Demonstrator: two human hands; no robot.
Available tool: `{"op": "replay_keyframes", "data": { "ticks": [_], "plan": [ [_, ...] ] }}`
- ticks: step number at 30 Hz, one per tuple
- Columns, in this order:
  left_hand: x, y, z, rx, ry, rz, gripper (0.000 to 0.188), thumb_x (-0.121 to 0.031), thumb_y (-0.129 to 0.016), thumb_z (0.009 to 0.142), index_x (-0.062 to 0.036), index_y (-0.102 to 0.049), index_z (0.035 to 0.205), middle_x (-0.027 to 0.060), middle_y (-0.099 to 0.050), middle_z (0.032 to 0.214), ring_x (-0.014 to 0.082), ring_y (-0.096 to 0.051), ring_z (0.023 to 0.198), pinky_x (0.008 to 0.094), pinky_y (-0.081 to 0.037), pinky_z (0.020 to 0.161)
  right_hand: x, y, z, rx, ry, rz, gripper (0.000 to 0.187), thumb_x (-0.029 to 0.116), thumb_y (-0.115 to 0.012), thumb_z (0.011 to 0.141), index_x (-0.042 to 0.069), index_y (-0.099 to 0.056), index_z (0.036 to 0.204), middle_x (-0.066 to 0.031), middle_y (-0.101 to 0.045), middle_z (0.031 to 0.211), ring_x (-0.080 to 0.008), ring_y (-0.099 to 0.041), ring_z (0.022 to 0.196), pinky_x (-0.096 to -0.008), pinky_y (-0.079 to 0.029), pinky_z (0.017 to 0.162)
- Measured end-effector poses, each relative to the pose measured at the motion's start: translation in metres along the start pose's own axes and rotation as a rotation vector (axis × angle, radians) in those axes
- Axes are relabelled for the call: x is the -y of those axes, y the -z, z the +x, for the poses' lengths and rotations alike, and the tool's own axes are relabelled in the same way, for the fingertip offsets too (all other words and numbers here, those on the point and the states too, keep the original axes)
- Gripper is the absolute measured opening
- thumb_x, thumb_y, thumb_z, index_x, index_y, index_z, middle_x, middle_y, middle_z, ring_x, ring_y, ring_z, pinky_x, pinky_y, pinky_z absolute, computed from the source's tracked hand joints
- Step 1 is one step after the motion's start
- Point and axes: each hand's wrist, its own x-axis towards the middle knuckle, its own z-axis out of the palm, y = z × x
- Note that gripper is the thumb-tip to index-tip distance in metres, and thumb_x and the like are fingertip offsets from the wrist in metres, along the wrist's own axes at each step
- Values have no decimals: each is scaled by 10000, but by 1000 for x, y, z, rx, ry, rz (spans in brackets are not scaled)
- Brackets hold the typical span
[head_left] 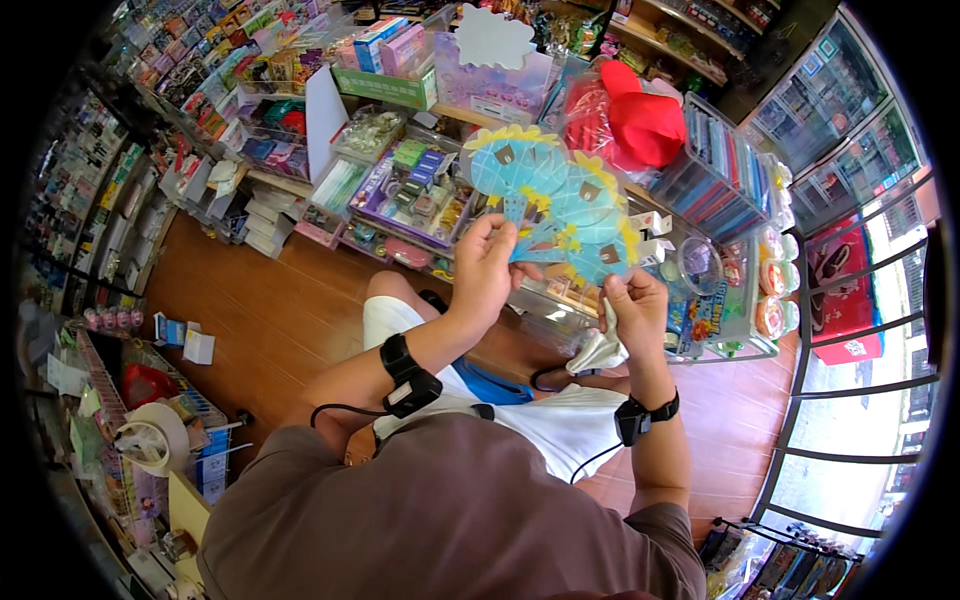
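Observation:
Blue paper-like hand fans [590, 205] with yellow scalloped edges overlap in front of me, above the display counter. My left hand [487, 255] pinches them by their narrow handle ends. At their lower right edge, my right hand [637, 305] has its thumb and fingers closed on the rim of one fan. A crumpled white cloth [600, 350] hangs from that same right hand. How many fans there are I cannot tell, since they cover one another.
Behind the fans stands a counter with a purple-edged tray [410, 195] of small boxes. A red plush-like item [645, 120], a clear bin of flat packets [715, 170] and lidded jars [770, 280] stand to the right. A wire rack [150, 400] is at left.

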Motion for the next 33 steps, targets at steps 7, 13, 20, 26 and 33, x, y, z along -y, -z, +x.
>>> {"op": "replay_keyframes", "data": {
  "ticks": [7, 13, 20, 26, 33],
  "plan": [
    [-2, -7, 3, -61, -102, -44, 185, -220, -442, 1068, -38, -476, 1076, 175, -700, 955, 178, -633, 580, 244, -423, 495, -10, -1, -5, 1, 14, -10, 230, 191, -701, 947, 11, -622, 828, -72, -633, 638, -121, -568, 476, -252, -450, 432],
    [1, -6, 8, -128, -41, -98, 168, -220, -439, 1068, -52, -431, 1066, 132, -657, 873, 187, -630, 574, 258, -427, 488, -29, -5, -8, -45, 55, 63, 215, 186, -709, 940, 4, -636, 853, -71, -643, 667, -133, -589, 504, -262, -477, 441],
    [-3, 4, 9, 71, -6, -42, 187, -201, -559, 1020, -45, -477, 1080, 122, -683, 942, 172, -672, 650, 246, -436, 498, -10, -7, 1, -95, 152, -2, 256, 196, -668, 973, 12, -609, 804, -60, -625, 651, -105, -546, 485, -246, -430, 432],
    [-8, 6, 10, 32, 100, -22, 184, -171, -658, 964, -38, -544, 908, 77, -665, 790, 160, -695, 655, 231, -416, 483, -5, 5, 3, -163, 106, -64, 276, 223, -659, 980, 24, -594, 801, -51, -600, 618, -97, -533, 472, -228, -407, 443],
    [1, 1, 8, -50, 120, -192, 211, -228, -656, 974, -59, -557, 896, 57, -654, 814, 141, -677, 673, 226, -428, 539, -10, -5, -4, -147, 153, 16, 269, 236, -651, 985, 13, -606, 842, -53, -604, 633, -103, -536, 490, -230, -419, 462]
  ]
}}
